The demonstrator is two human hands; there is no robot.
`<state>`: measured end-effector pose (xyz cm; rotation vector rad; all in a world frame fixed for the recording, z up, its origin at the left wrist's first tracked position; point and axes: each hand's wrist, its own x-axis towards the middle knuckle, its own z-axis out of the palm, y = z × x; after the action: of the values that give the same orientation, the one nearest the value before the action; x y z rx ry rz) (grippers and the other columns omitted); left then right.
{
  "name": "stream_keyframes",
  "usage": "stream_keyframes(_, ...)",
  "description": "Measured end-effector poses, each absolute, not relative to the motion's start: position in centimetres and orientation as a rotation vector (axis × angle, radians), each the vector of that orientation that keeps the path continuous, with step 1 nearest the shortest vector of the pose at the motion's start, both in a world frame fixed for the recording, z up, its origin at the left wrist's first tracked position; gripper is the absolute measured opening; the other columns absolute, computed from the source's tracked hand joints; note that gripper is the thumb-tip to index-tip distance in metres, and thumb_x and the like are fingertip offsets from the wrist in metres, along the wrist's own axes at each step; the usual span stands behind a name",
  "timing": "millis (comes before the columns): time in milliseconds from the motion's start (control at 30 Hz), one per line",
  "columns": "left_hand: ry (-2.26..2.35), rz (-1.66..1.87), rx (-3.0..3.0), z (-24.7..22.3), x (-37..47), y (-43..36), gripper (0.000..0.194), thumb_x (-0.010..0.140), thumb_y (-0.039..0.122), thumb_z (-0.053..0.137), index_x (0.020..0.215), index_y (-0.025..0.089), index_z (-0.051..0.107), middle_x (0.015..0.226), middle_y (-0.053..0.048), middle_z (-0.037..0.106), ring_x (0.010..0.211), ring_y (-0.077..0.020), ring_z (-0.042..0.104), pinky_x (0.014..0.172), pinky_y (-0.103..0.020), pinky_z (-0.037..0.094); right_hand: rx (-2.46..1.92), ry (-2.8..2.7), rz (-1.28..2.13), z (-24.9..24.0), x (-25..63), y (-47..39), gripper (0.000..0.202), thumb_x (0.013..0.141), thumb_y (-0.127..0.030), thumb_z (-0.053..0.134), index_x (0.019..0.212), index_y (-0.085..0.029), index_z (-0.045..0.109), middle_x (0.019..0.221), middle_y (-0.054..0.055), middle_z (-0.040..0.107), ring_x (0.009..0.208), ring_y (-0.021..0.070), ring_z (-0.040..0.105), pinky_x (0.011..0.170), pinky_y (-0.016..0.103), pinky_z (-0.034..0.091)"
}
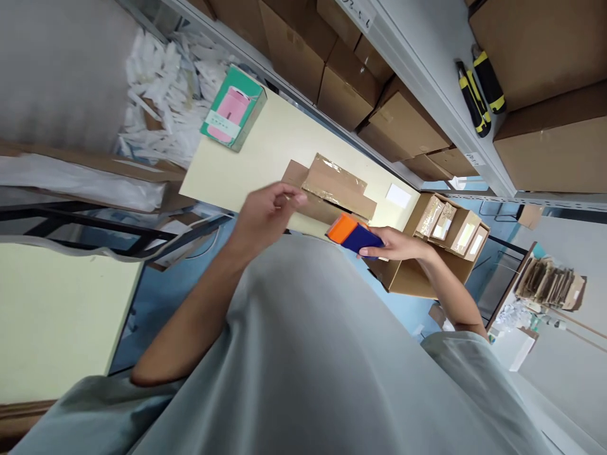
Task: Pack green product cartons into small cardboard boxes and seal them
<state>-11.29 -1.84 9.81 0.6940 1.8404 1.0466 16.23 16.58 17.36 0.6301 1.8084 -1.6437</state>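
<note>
My right hand (396,243) grips a small dark-blue and orange box (355,235) by its blue end, thumb beneath and fingers on top. The box is tilted, its orange end facing the cardboard box. My left hand (268,215) is raised by the near edge of the table, thumb and forefinger brought together; whether anything thin is pinched there I cannot make out. Just beyond both hands, an opened brown cardboard box (334,180) with clear tape on its flap lies on the pale-yellow table (265,136).
A green box with a pink picture (232,110) stands at the table's left end. At right, a large open carton (417,278) holds several taped boxes. Shelving with brown boxes (348,88) borders the far side; box cutters (474,95) lie on an upper shelf. White scraps (156,95) are heaped at left.
</note>
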Motion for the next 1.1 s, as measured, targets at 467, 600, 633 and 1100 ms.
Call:
stream_keyframes(467,1.895,1.135,0.438,-1.3,-12.6,-1.1,0.014,0.090,0.037,0.075,0.090,0.023,0.078,0.091,-0.005,0.079,0.086,-0.0235,0.075,0.083,-0.036,0.066,0.691,1.461,-1.778,10.6,13.5,21.9,0.060,0.093,-0.073,0.092,0.110,-0.020,0.069,0.086,0.001,0.081,0.077,0.0152,0.076,0.069,0.025,0.064)
stream_keyframes(600,1.880,1.116,0.444,-3.9,-12.8,-0.8,0.014,0.091,0.037,0.071,0.091,0.024,0.076,0.099,-0.006,0.082,0.093,-0.0250,0.077,0.092,-0.037,0.067,0.642,1.438,-1.788,9.8,12.7,22.5,0.059,0.096,-0.074,0.089,0.103,-0.019,0.071,0.083,0.000,0.078,0.076,0.0138,0.073,0.071,0.024,0.063)
stream_keyframes(633,1.876,1.116,0.444,-4.4,-12.8,-0.7,0.014,0.092,0.037,0.071,0.091,0.024,0.076,0.100,-0.006,0.082,0.093,-0.0251,0.078,0.092,-0.037,0.067,0.635,1.436,-1.776,9.8,12.5,22.6,0.059,0.096,-0.075,0.088,0.100,-0.019,0.071,0.084,0.000,0.079,0.076,0.0138,0.073,0.071,0.024,0.063)
stream_keyframes(1100,1.801,1.129,0.369,-7.8,-11.1,1.4,0.029,0.086,0.042,0.087,0.104,0.022,0.076,0.111,-0.010,0.081,0.105,-0.0254,0.076,0.096,-0.036,0.063,0.678,1.391,-1.664,10.5,10.3,22.6,0.068,0.090,-0.087,0.084,0.088,-0.019,0.076,0.083,0.002,0.080,0.077,0.0151,0.072,0.075,0.028,0.062)
